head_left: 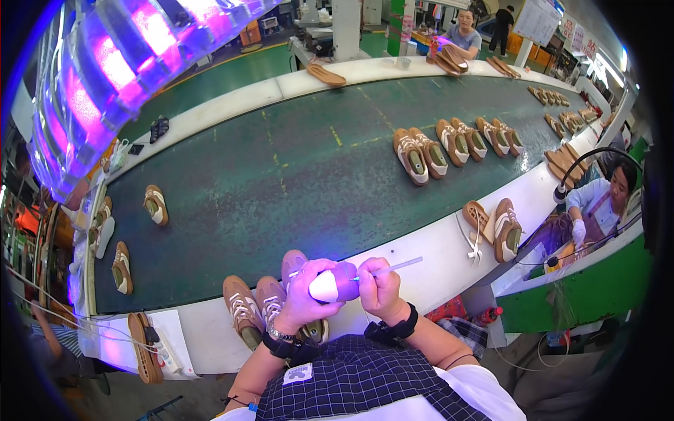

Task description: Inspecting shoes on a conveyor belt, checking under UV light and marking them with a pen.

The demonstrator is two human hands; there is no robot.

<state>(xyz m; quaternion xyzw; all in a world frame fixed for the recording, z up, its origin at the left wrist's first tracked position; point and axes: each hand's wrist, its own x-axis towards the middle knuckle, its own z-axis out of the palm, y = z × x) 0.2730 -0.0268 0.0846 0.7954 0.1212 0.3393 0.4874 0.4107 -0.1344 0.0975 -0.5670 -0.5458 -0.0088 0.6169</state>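
Observation:
My left hand [303, 295] grips a shoe upper [330, 284], held heel-up just above the near white edge of the conveyor; its heel glows violet and white. My right hand [379, 286] holds a thin white brush or pen [397, 266], its tip against the heel of that shoe. Both wrists wear dark bands. Two tan shoes [251, 303] lie on the white edge right under my left hand.
A dark green conveyor belt [281, 175] carries pairs of tan shoes [421, 154] toward the right. A seated person [597, 203] works at the right side and another person [465, 34] stands at the far end. A violet lamp [105, 77] hangs upper left. Soles [144, 347] lie lower left.

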